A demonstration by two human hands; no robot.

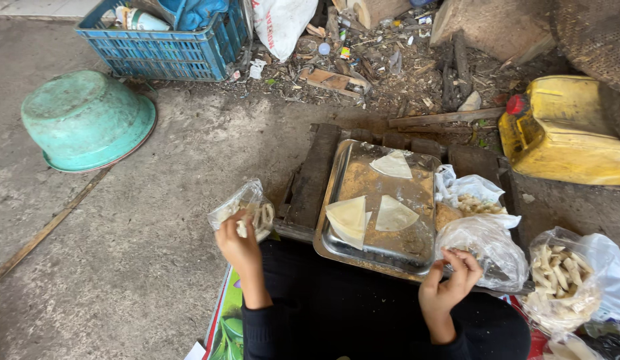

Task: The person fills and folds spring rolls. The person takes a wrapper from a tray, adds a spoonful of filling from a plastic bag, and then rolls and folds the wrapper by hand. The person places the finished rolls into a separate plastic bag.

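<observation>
Fingers point(238, 223) of left hand point(235, 241) seemingly pinching 1 pale strip at clear bag point(246, 207); right hand point(450, 283) raised, loosely curled, empty.

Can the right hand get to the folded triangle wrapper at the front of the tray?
Probably yes. The right hand hovers at the metal tray's near right corner, and nothing lies between it and the folded triangle wrapper.

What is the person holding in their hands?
The left hand grips a clear plastic bag of pale strips at its lower edge. The right hand touches another clear bag; a firm hold cannot be told.
</observation>
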